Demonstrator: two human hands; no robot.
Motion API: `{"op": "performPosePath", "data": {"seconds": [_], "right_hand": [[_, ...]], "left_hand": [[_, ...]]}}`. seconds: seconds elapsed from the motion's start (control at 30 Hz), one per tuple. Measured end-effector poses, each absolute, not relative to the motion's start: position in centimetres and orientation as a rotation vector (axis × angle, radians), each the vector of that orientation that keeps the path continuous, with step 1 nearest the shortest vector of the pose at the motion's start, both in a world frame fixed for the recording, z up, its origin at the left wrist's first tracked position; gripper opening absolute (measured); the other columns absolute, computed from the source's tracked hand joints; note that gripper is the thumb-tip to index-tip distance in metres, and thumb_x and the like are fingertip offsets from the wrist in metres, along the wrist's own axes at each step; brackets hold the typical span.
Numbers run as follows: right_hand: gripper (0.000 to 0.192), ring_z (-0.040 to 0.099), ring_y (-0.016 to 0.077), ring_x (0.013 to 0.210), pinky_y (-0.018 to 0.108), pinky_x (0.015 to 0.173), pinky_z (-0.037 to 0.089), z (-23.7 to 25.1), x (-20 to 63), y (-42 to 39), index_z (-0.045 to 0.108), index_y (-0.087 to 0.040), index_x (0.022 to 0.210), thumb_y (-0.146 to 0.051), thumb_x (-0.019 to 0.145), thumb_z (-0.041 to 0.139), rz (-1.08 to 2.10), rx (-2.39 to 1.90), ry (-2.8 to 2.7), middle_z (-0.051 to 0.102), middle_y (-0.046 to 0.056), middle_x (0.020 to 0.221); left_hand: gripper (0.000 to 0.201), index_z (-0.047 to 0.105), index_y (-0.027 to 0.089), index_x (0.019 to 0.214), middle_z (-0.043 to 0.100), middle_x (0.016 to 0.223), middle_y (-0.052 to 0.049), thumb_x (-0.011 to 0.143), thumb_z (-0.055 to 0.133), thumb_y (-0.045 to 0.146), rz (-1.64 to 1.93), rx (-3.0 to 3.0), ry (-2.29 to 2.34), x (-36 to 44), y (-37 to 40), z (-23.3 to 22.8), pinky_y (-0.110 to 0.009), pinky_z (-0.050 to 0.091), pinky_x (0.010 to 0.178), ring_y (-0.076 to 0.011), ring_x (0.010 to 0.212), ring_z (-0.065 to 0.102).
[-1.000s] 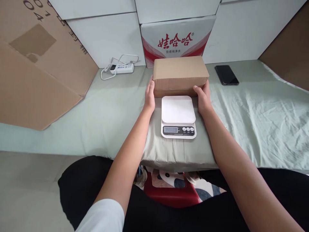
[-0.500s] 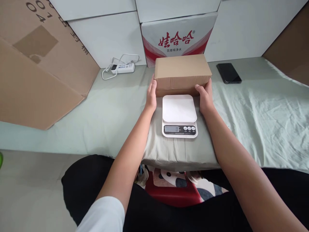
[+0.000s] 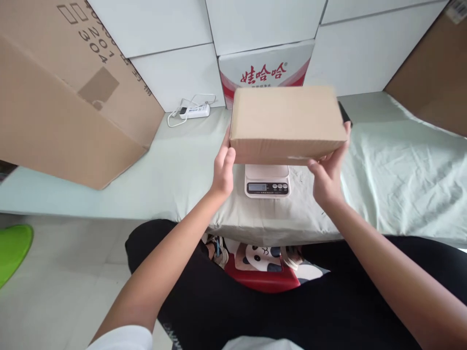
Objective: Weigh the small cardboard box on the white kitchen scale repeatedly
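Note:
A closed brown cardboard box [image 3: 286,114] is held up between both hands, over the back of a white kitchen scale [image 3: 268,171]. My left hand [image 3: 223,170] grips the box's left side, thumb at the front corner. On the other end, my right hand [image 3: 330,175] clasps the front right corner, thumb in front and fingers partly hidden under the box. The scale's front panel, with its small display and round buttons, shows below the box, while most of its plate is hidden. Whether the box touches the plate I cannot tell.
A black phone [image 3: 344,114] lies behind the box's right end, mostly covered. At the back left sits a white power strip [image 3: 195,112] with a cable. Large cardboard [image 3: 54,107] stands at the left, and a red-and-white carton [image 3: 264,61] at the back. Under the table is a red stool [image 3: 262,279].
Both hands have lifted the cardboard box from the table behind the scale and brought it nearer, over the scale. The view has shifted, and the box now hides most of the phone.

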State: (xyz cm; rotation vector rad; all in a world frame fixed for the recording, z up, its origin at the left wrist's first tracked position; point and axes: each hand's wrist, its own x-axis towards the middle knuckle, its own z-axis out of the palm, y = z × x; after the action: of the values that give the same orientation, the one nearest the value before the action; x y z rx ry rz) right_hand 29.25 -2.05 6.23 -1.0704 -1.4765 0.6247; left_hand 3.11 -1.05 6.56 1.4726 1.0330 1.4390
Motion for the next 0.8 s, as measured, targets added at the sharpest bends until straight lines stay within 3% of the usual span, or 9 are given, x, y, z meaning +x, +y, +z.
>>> {"op": "performPosePath", "data": {"seconds": [0.23, 0.43, 0.8], "right_hand": [[0.119, 0.026, 0.0409, 0.179, 0.068, 0.142, 0.036, 3.4, 29.8, -3.1, 0.000, -0.048, 0.180, -0.088, 0.089, 0.064, 0.668, -1.038, -1.496, 0.020, 0.002, 0.192], [0.120, 0.031, 0.0408, 0.176, 0.071, 0.140, 0.039, -0.3, 31.4, -1.3, 0.005, -0.055, 0.176, -0.085, 0.084, 0.075, 0.614, -0.932, -1.511, 0.025, 0.000, 0.188], [0.121, 0.031, 0.0385, 0.176, 0.066, 0.140, 0.041, -1.0, 31.2, -0.4, 0.012, -0.056, 0.175, -0.090, 0.079, 0.078, 0.620, -0.874, -1.512, 0.027, -0.001, 0.188]], "left_hand": [[0.079, 0.042, 0.048, 0.173, 0.049, 0.183, 0.007, 0.102, 0.043, 0.083, 1.487, 1.451, 0.985, 2.7, -3.2, 3.7, -0.046, 0.024, 0.151, -0.0275, 0.182, 0.022], [0.076, 0.050, 0.044, 0.168, 0.052, 0.181, 0.002, 0.103, 0.046, 0.082, 1.459, 1.417, 0.933, 2.8, -2.6, 2.7, -0.051, 0.029, 0.148, -0.0300, 0.180, 0.027], [0.074, 0.056, 0.043, 0.165, 0.054, 0.180, 0.002, 0.102, 0.049, 0.082, 1.495, 1.392, 0.896, 3.0, -2.4, 2.6, -0.048, 0.032, 0.147, -0.0296, 0.179, 0.029]]}}
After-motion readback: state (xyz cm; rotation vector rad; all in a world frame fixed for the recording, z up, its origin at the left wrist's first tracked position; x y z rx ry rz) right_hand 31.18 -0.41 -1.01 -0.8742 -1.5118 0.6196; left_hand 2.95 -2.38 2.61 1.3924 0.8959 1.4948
